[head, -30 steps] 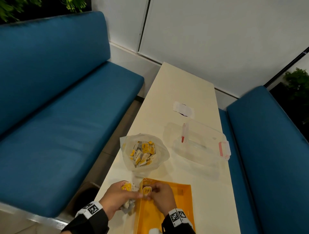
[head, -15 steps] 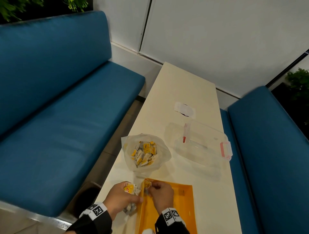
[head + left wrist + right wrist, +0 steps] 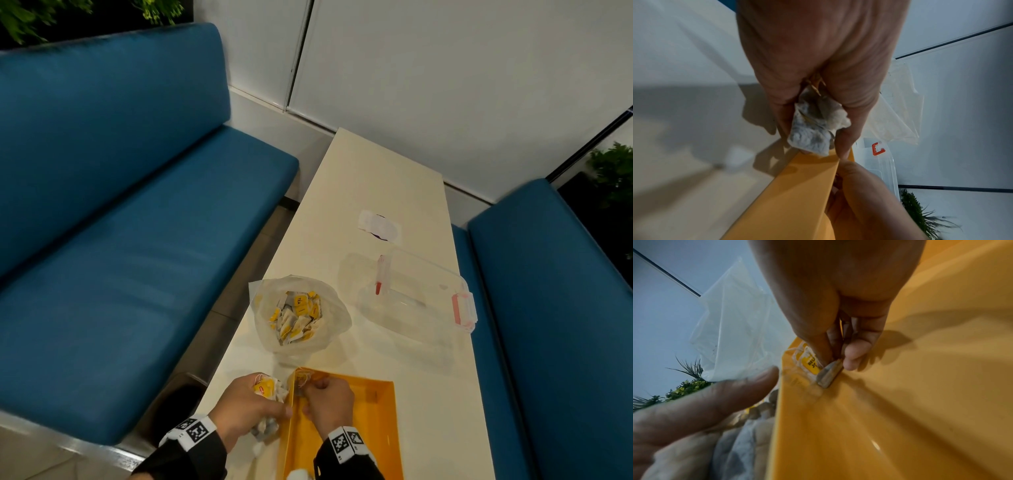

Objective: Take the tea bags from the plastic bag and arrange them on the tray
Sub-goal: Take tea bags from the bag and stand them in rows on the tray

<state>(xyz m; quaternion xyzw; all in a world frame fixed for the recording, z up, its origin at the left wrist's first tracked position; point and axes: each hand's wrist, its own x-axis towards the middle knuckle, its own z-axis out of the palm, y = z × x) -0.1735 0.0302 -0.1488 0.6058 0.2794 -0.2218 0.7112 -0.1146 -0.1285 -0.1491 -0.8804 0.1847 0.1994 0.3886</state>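
Right hand (image 3: 838,308) pinches one tea bag (image 3: 829,375) down in the tray (image 3: 373,428) corner. Left hand (image 3: 245,407), just beside, clutches a bunch of tea bags (image 3: 812,128) outside the rim. Risks: trailing strings tangle; bunch slips; bag tips over on release.

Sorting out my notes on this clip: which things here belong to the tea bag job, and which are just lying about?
Part of the job:
plastic bag
orange tray
tea bags in left hand
tea bag in right hand

Lying about:
clear lidded box
white paper scrap
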